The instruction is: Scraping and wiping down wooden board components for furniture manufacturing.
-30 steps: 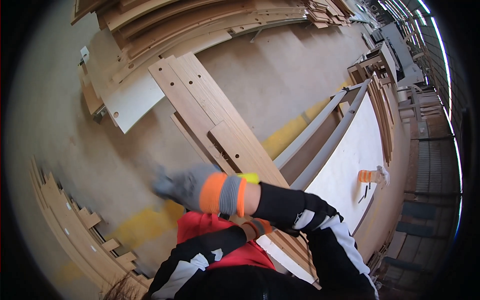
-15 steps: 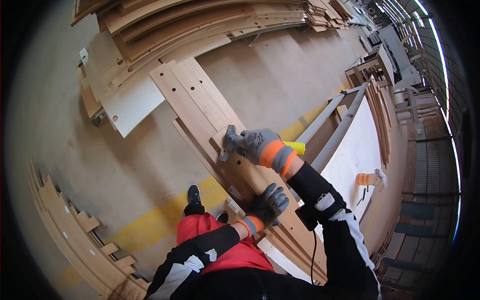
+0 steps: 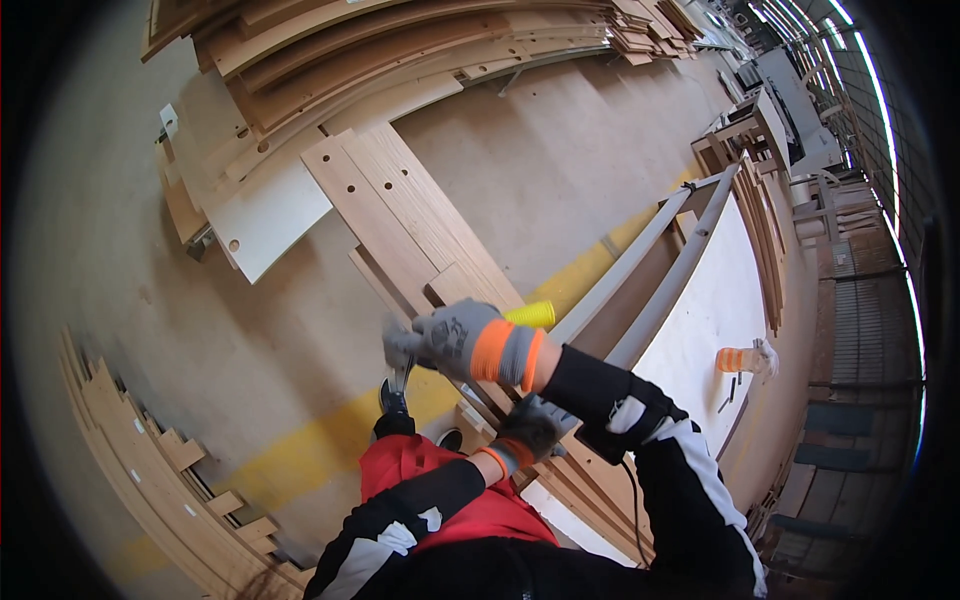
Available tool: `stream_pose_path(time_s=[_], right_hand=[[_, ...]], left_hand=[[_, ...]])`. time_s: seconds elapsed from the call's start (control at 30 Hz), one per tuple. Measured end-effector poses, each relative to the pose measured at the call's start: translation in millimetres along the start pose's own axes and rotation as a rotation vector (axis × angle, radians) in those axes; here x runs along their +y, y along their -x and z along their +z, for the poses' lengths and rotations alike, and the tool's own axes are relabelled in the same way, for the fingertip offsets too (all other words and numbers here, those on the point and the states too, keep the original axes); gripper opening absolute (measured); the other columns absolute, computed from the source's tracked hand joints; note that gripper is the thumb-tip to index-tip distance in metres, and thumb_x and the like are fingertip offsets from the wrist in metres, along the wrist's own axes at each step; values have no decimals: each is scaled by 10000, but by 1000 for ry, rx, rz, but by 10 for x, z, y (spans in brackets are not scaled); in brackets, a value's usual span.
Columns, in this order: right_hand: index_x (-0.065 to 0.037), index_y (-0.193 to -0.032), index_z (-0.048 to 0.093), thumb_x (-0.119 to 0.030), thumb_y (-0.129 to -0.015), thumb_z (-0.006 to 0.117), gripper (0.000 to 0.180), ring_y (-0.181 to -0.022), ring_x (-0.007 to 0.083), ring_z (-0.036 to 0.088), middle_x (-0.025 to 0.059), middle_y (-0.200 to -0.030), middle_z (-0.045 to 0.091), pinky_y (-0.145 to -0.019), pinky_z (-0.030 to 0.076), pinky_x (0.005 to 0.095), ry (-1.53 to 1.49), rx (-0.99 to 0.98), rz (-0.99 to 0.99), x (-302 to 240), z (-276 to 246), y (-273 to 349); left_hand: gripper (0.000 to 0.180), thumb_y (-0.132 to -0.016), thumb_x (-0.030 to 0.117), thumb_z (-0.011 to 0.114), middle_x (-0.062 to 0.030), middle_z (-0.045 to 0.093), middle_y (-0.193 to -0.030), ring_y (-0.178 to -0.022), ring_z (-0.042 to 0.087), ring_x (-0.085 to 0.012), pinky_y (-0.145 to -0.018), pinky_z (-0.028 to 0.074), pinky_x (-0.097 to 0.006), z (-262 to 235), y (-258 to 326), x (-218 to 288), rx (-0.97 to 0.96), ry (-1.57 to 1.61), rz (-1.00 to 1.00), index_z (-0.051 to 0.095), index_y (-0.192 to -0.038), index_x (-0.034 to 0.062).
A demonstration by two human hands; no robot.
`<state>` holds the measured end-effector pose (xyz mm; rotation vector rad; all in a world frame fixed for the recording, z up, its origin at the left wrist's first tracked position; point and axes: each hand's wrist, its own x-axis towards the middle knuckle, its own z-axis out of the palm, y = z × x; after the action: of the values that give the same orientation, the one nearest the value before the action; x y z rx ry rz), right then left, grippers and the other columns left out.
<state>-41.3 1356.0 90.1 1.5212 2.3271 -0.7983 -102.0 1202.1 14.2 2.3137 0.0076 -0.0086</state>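
My right hand, in a grey glove with an orange cuff, is closed round a hammer with a yellow handle. Its metal head is smeared by motion and hangs over the near-left edge of the boards. Below it, my left hand, in a dark glove, grips a wooden board whose held part is mostly covered by my arms. A short wooden block lies on the long light-brown boards, which have round dark holes.
Stacked curved-looking panels fill the far side, with a white panel below them. A metal frame and a white surface bearing an orange-cuffed glove stand to the right. More planks lie at left.
My right hand has swung left and toward me with the hammer, off the wooden block. My left hand has shifted slightly nearer and turned.
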Motion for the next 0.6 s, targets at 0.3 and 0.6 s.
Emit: stream_pose_path(time_s=[0.3, 0.6], right_hand=[[-190, -1262, 488, -259, -846, 566, 429, -888, 293, 657, 93, -996, 647, -707, 530, 415, 26, 59, 238, 335, -18, 408], [-91, -1345, 508, 26, -838, 585, 526, -794, 185, 630, 129, -897, 633, -757, 524, 306, -406, 673, 630, 478, 159, 1865]], left_hand=[[749, -578, 388, 811, -125, 577, -1198, -1209, 493, -284, -1099, 286, -494, -143, -56, 79, 101, -15, 105, 575, -1202, 47], [231, -880, 173, 535, -141, 620, -1079, -952, 583, -311, -829, 469, -428, -1176, 1868, -2170, 672, -651, -398, 655, -1043, 62]])
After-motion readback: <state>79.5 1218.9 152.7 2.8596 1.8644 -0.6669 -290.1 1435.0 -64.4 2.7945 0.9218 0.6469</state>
